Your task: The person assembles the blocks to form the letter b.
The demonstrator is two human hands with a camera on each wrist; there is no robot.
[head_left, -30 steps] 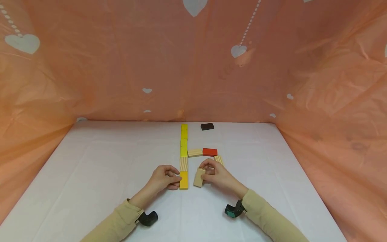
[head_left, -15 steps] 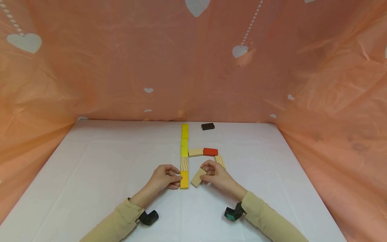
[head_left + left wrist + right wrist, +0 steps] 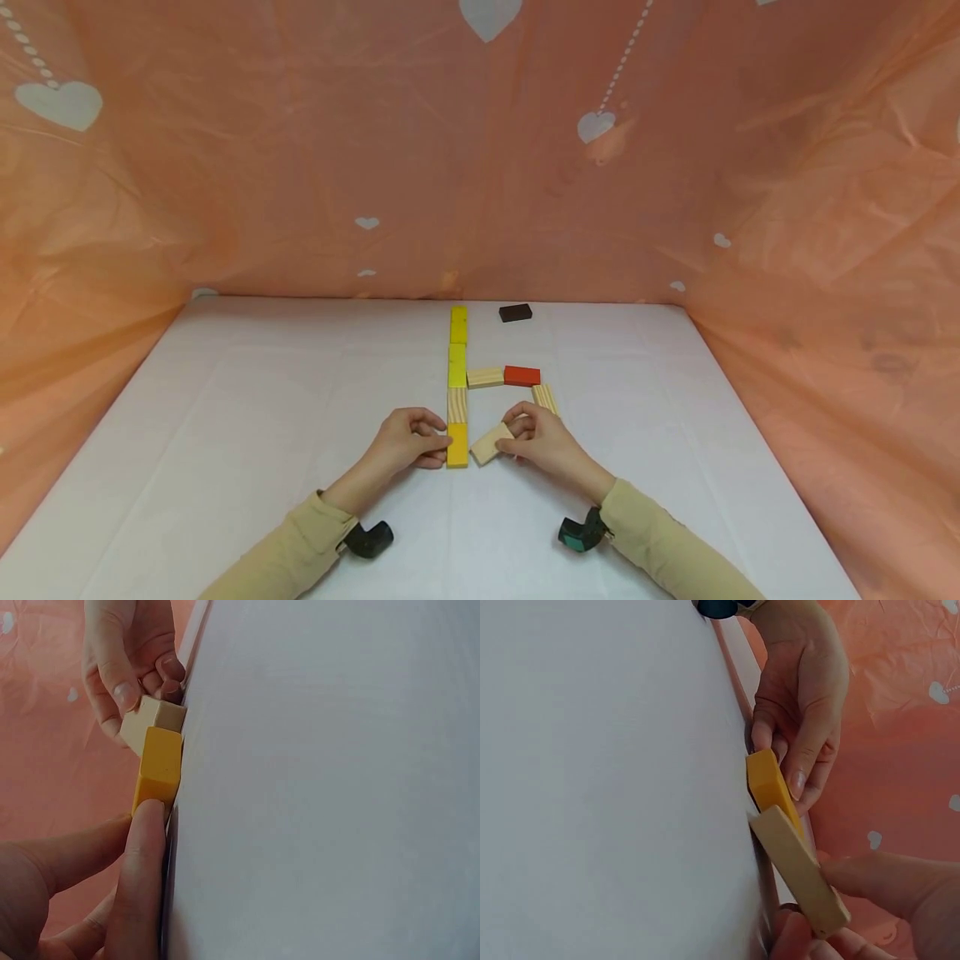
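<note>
In the head view my left hand (image 3: 411, 439) holds a deep-yellow wooden block (image 3: 457, 446) at its left side, thumb at its top edge. That block is the near end of a straight row, below a striped natural-wood block (image 3: 457, 406) and two lime-yellow blocks (image 3: 457, 365). My right hand (image 3: 546, 437) pinches a plain wooden block (image 3: 489, 445), which lies slanted, its near-left corner close to the deep-yellow block. In the left wrist view the plain block (image 3: 154, 720) sits just beyond the deep-yellow one (image 3: 160, 761). The right wrist view shows my thumb against the plain block (image 3: 799, 870).
A pale wooden block (image 3: 485, 378) and a red block (image 3: 522, 376) branch right from the row. Another striped block (image 3: 545, 398) slants down from the red one, partly behind my right hand. A black block (image 3: 515, 313) lies near the back edge of the white table (image 3: 300, 358).
My right hand has turned the plain block from nearly upright to a strong slant, its near end swinging left toward the deep-yellow block. My left hand stays at the deep-yellow block.
</note>
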